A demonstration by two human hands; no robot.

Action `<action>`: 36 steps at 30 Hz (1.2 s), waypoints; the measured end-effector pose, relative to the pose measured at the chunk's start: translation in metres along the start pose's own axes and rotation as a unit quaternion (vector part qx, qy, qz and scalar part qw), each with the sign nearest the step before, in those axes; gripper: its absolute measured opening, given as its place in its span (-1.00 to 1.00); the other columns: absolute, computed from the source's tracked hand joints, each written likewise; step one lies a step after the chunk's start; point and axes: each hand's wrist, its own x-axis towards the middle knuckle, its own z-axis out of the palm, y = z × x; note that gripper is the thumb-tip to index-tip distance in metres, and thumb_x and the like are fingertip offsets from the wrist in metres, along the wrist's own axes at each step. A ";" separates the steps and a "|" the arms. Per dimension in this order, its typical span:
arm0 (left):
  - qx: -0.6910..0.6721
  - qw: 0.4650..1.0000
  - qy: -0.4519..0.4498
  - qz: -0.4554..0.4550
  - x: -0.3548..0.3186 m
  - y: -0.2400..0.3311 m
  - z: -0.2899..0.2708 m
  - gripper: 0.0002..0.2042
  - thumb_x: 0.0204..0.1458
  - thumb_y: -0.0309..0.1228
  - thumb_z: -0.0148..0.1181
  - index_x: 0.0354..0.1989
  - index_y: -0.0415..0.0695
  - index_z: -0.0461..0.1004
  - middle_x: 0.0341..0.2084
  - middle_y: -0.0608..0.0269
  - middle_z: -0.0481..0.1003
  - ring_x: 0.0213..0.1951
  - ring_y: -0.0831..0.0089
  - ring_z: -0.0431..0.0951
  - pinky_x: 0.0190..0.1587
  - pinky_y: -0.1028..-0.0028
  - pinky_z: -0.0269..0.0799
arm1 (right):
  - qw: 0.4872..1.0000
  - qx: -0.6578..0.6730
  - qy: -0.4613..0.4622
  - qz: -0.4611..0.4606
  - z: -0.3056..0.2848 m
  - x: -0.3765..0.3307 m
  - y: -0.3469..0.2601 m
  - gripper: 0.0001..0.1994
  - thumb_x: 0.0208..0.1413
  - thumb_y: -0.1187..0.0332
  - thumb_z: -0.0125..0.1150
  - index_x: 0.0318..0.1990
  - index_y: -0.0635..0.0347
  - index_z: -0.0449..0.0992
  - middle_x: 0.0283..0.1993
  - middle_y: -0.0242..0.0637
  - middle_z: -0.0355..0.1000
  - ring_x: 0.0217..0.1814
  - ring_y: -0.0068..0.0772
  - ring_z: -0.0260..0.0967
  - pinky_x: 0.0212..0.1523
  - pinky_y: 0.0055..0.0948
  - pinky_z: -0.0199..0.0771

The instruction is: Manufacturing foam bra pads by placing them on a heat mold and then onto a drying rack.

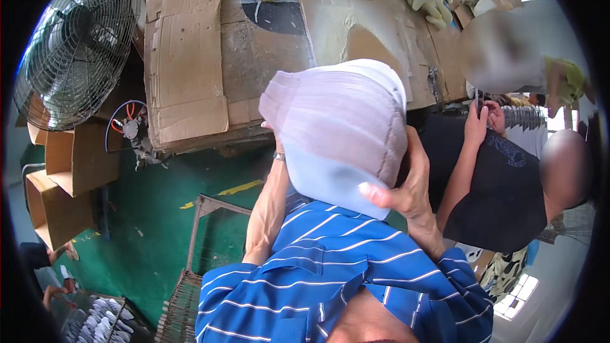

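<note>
Close in front of my chest I hold a thick stack of pale sheets [343,124]. Its many layered edges look greyish pink, and a smooth light-blue face shows at the lower side. My right hand [410,194] grips the stack's right edge, thumb lying over the near face and fingers partly behind it. At the left side, my left hand [277,144] reaches behind the stack and supports it; most of its fingers are hidden. A metal-banded watch [279,156] is on my left wrist.
Beyond the stack stands a workbench covered with cardboard [187,70]. A large fan [79,38] and open cartons [79,159] are at left. A metal rack [190,267] stands by my left arm. A person in black [495,184] is close on my right, holding a phone-like object.
</note>
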 end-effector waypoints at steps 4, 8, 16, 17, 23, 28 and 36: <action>0.002 1.000 -0.001 0.008 -0.013 0.011 -0.072 0.27 -0.30 0.69 -0.26 0.43 -0.19 0.08 0.36 0.03 0.21 0.31 0.08 0.25 0.35 0.12 0.20 | 0.995 0.058 0.074 0.040 -0.024 0.000 0.009 -0.17 -0.35 0.20 0.53 0.13 0.43 0.29 -0.03 -0.08 0.42 0.00 -0.29 0.42 0.08 -0.36 0.39; 0.038 0.998 0.032 -0.034 -0.047 0.010 -0.092 0.21 -0.27 0.65 -0.11 0.37 -0.21 0.18 0.26 0.02 0.35 0.21 0.11 0.39 0.25 0.09 0.34 | 0.982 0.094 0.131 0.097 -0.057 -0.004 0.062 -0.23 -0.34 0.17 0.49 0.08 0.40 0.36 -0.07 -0.13 0.44 -0.01 -0.35 0.39 0.08 -0.40 0.36; 0.151 0.983 0.077 -0.071 -0.040 0.036 -0.149 -0.03 -0.14 0.29 0.34 0.29 -0.25 0.27 0.10 0.02 0.46 0.09 0.11 0.50 0.11 0.08 0.47 | 0.968 0.152 0.155 0.124 -0.073 0.013 0.109 -0.22 -0.35 0.14 0.50 0.08 0.39 0.37 -0.05 -0.13 0.42 -0.02 -0.34 0.37 0.07 -0.39 0.36; 0.154 0.980 0.092 -0.089 -0.037 0.034 -0.145 -0.05 -0.13 0.26 0.34 0.29 -0.25 0.27 0.09 0.02 0.47 0.07 0.11 0.51 0.10 0.10 0.49 | 0.966 0.153 0.161 0.130 -0.078 0.013 0.113 -0.22 -0.35 0.14 0.50 0.08 0.40 0.37 -0.06 -0.12 0.43 -0.02 -0.34 0.37 0.06 -0.39 0.36; 0.150 0.972 0.109 -0.142 -0.014 0.022 -0.128 -0.20 0.01 0.08 0.31 0.28 -0.27 0.27 0.07 -0.01 0.48 0.01 0.11 0.56 0.06 0.17 0.53 | 0.959 0.162 0.189 0.139 -0.103 0.034 0.117 -0.22 -0.37 0.12 0.47 0.07 0.39 0.39 -0.08 -0.13 0.43 -0.05 -0.34 0.38 0.04 -0.38 0.37; 0.110 0.976 0.121 -0.143 -0.012 -0.017 -0.102 -0.28 0.11 -0.05 0.25 0.31 -0.30 0.22 0.09 -0.05 0.47 0.03 0.10 0.56 0.07 0.17 0.53 | 0.959 0.154 0.179 0.156 -0.149 0.060 0.131 -0.22 -0.42 0.08 0.44 0.04 0.38 0.42 -0.10 -0.13 0.44 -0.05 -0.35 0.38 0.01 -0.41 0.36; 0.101 0.978 0.141 -0.112 0.006 -0.072 -0.023 -0.21 0.05 -0.01 0.29 0.33 -0.32 0.19 0.15 -0.06 0.42 0.11 0.11 0.51 0.12 0.19 0.50 | 0.962 0.186 0.158 0.123 -0.223 0.127 0.152 -0.13 -0.46 0.14 0.36 0.16 0.45 0.38 -0.04 -0.09 0.48 0.01 -0.28 0.43 0.08 -0.41 0.39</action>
